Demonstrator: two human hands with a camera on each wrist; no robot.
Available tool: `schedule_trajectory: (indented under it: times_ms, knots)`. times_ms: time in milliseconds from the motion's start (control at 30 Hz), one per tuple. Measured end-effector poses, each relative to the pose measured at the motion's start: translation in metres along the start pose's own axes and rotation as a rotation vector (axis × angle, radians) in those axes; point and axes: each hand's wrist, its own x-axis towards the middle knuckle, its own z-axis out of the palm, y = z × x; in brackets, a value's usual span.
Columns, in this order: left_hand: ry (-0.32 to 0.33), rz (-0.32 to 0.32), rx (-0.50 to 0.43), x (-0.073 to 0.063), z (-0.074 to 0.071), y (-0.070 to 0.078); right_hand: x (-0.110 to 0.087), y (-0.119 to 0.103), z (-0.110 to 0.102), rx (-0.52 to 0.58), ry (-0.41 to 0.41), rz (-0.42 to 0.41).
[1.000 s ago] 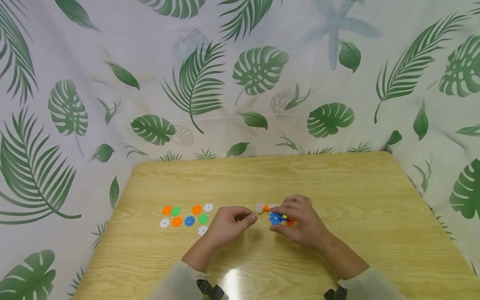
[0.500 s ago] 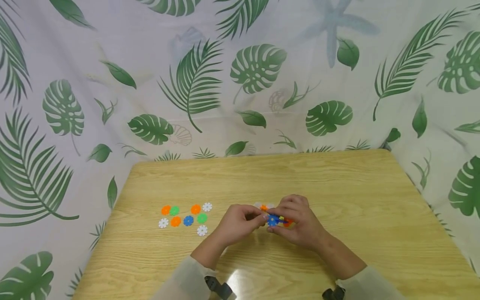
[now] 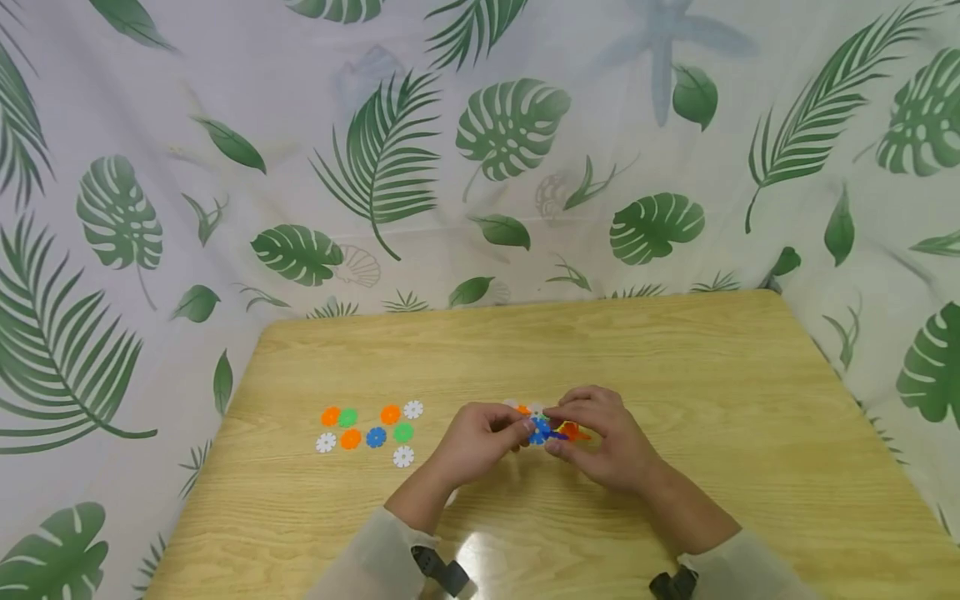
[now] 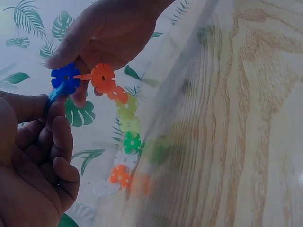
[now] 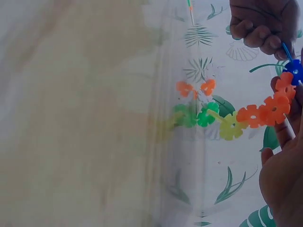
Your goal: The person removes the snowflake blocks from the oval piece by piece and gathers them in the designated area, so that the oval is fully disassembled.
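Head view: the left hand (image 3: pixel 483 442) and right hand (image 3: pixel 611 437) meet above the tabletop (image 3: pixel 675 367) at a light blue disc (image 3: pixel 539 431)—the left fingers pinch it. The right fingers hold the near end of a disc chain (image 3: pixel 572 431). Nine loose discs, including a blue one (image 3: pixel 376 437), lie on the tabletop beyond the left forearm.

Left wrist view: the light blue disc is edge-on, touching a dark blue disc (image 4: pixel 66 78) gripped between the right thumb and fingers. Orange, yellow, green and white discs follow.

Right wrist view: the chain curves away from the right hand—orange discs (image 5: pixel 274 109) nearest.
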Motion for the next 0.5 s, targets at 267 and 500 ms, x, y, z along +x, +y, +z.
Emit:
schedule_trajectory:
  times_ms: [267,500]
  knots:
    - [0.008,0.009,0.014,-0.0011,-0.0025,-0.0005,0.0002,0.0,-0.0048,0.051,-0.122,0.082]
    - [0.014,0.016,0.073,-0.0036,-0.005,0.002,0.0031,-0.0006,-0.0059,0.093,-0.171,0.094]
